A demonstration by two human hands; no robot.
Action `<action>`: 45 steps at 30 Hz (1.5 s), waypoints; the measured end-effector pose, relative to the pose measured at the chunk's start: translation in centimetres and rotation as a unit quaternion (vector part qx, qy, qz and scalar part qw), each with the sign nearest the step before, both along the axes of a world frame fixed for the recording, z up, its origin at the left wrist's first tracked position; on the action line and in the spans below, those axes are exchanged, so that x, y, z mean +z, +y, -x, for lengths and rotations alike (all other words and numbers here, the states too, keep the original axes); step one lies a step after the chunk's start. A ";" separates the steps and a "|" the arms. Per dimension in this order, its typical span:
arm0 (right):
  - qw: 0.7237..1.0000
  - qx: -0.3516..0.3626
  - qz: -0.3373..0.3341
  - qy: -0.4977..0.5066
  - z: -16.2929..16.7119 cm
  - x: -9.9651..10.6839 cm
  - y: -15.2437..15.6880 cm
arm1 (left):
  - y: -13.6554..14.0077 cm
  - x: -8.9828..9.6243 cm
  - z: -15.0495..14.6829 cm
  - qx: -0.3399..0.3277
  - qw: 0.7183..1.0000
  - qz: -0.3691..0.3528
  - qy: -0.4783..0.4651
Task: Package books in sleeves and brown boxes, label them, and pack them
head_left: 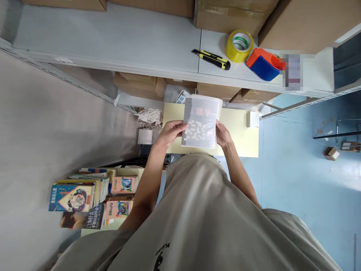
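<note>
A book in a translucent, whitish plastic wrap [202,122] is held up over the pale yellow tabletop [239,139]. Its cover shows faint reddish characters near the top and a scatter of white blocks lower down. My left hand [170,132] grips the left edge, thumb lying on the front and fingers behind. On the opposite edge my right hand [223,134] is closed around the side, its fingers mostly hidden behind the book. A small white block-shaped item [253,119] rests at the right end of the tabletop.
On the grey shelf [126,41] ahead lie a yellow-black utility knife [211,59], a yellow tape roll [239,46] and a blue-orange tape dispenser [265,64]. Cardboard boxes [234,17] stand behind them. Stacked books [75,197] sit at lower left. A white roll [144,136] is left of the tabletop.
</note>
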State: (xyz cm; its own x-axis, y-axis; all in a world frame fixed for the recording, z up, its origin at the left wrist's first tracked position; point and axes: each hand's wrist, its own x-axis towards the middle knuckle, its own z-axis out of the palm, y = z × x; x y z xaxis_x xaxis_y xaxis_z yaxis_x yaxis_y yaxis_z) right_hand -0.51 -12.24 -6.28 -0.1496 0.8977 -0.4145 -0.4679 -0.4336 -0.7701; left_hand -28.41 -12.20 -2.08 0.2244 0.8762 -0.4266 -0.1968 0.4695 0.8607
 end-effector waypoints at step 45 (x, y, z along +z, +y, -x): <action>0.968 0.116 0.039 -0.220 1.8 -5.0 -1.5 | -2.0 -10.7 2.0 0.051 0.997 0.057 0.027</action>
